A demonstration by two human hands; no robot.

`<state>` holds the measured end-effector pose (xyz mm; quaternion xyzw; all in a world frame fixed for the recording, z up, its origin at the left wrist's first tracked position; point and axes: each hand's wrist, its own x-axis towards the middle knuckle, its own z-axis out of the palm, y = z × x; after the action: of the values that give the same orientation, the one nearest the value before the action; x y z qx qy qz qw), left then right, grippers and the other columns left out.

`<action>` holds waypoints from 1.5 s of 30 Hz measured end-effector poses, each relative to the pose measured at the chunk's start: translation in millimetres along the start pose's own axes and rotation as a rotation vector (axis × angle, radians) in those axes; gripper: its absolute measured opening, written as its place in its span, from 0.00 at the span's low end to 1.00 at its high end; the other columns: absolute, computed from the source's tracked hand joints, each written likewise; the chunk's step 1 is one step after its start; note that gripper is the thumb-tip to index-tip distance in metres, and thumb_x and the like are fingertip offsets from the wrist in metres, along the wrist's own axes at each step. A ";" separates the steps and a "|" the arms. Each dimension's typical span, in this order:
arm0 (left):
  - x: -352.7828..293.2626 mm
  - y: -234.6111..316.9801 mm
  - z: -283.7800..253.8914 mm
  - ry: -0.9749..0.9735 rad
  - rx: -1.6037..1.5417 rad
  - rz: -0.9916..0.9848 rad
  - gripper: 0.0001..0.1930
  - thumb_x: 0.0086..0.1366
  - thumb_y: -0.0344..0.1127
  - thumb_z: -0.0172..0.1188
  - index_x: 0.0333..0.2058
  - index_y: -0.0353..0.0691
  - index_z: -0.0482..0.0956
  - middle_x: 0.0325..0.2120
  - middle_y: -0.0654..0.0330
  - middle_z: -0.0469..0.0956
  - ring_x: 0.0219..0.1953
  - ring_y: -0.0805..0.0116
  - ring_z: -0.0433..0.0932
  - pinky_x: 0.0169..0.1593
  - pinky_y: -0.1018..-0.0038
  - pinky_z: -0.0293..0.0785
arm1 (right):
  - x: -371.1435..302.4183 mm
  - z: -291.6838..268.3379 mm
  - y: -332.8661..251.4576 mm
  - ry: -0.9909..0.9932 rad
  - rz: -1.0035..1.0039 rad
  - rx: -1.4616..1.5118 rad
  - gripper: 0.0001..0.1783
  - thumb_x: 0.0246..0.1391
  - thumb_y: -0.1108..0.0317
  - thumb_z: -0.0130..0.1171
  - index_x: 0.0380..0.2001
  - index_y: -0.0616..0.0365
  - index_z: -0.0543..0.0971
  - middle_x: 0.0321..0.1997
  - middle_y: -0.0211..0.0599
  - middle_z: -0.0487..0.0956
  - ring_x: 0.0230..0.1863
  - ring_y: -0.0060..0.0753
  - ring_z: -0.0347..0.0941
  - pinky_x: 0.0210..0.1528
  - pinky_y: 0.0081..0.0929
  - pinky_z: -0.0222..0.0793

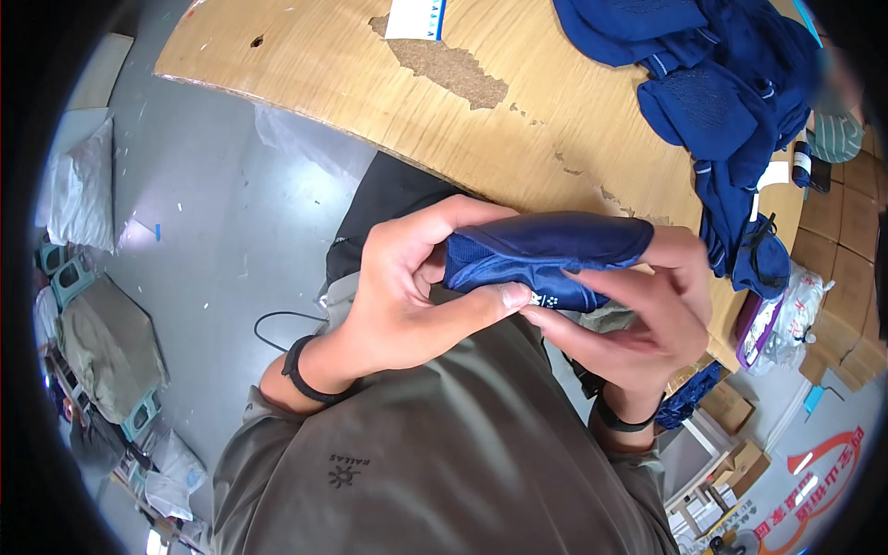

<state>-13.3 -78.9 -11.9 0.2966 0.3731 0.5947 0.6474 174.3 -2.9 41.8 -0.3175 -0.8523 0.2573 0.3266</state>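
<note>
Held in front of my chest is a folded navy blue piece of cloth (555,242), with a smooth curved outer panel, a ribbed-looking part at its left end and a small white print inside. My left hand (402,291) grips its left end, thumb pressed on the inner face near the print. Around the right end, the fingers of my right hand (652,310) are curled, with its thumb close to my left thumb. The folds hide its full shape. A heap of similar navy cloth pieces (712,88) lies at the far right of the table.
The wooden table (314,69) has a worn patch and a white card (415,18). Past its right side are a purple-edged item (760,328), a clear plastic bag (803,310) and cardboard boxes (837,217). Bags and a covered stack (111,342) stand on the left floor.
</note>
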 end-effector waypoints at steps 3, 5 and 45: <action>5.1 1.3 -5.1 -0.103 0.126 0.185 0.21 0.58 0.17 0.66 0.50 0.25 0.74 0.43 0.52 0.81 0.45 0.72 0.81 0.49 0.76 0.79 | 6.7 7.4 -2.5 0.093 0.224 0.235 0.28 0.27 0.74 0.81 0.39 0.62 0.82 0.40 0.35 0.76 0.41 0.32 0.76 0.41 0.28 0.75; 7.8 -1.3 -7.5 -0.122 0.174 0.229 0.21 0.57 0.18 0.67 0.50 0.25 0.74 0.43 0.52 0.81 0.45 0.72 0.81 0.48 0.77 0.79 | -0.9 12.3 4.0 0.101 0.496 0.587 0.33 0.31 0.73 0.80 0.45 0.65 0.78 0.42 0.38 0.79 0.45 0.31 0.78 0.46 0.27 0.75; 35.6 2.3 15.8 0.135 0.283 0.444 0.06 0.60 0.20 0.61 0.35 0.33 0.84 0.37 0.53 0.80 0.41 0.68 0.79 0.46 0.76 0.73 | 14.4 23.8 36.3 0.018 0.236 0.658 0.22 0.43 0.77 0.74 0.45 0.65 0.83 0.42 0.38 0.81 0.40 0.25 0.78 0.41 0.18 0.73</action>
<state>-0.9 -42.5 -5.9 0.4182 0.4207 0.6826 0.4267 162.3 26.0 8.4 -0.2937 -0.6783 0.5515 0.3867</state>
